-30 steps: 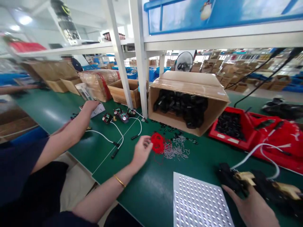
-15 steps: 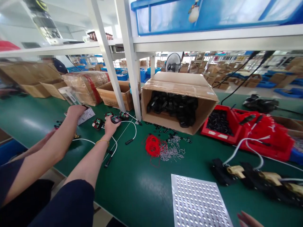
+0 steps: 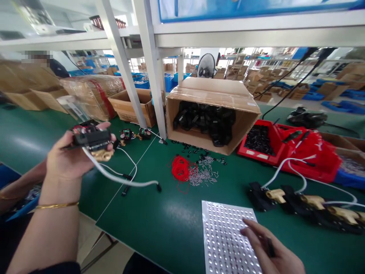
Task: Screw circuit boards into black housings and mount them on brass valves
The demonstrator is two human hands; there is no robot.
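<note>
My left hand [image 3: 65,160], with a gold bracelet on the wrist, is raised over the table's left edge. It is closed on a black module [image 3: 91,137] with a brass fitting [image 3: 101,155]. The module's white cable [image 3: 122,180] trails down to the green table [image 3: 171,220]. My right hand [image 3: 273,251] rests at the lower right on a perforated metal plate [image 3: 222,236], fingers together around a small dark thing I cannot make out. Two more such modules [image 3: 127,135] lie on the table behind the held one.
A red wire bundle [image 3: 180,169] and loose metal pins [image 3: 203,175] lie mid-table. Behind them is a tipped cardboard box [image 3: 211,95] of black parts, with red bins [image 3: 256,152] to its right. Black-and-brass assemblies [image 3: 299,203] lie at right. A co-worker's arm [image 3: 19,182] is low left. White posts [image 3: 154,76] rise behind.
My left hand reached to the modules by the post, took one and lifted it back toward me with its cable trailing. My right hand came forward onto the perforated plate.
</note>
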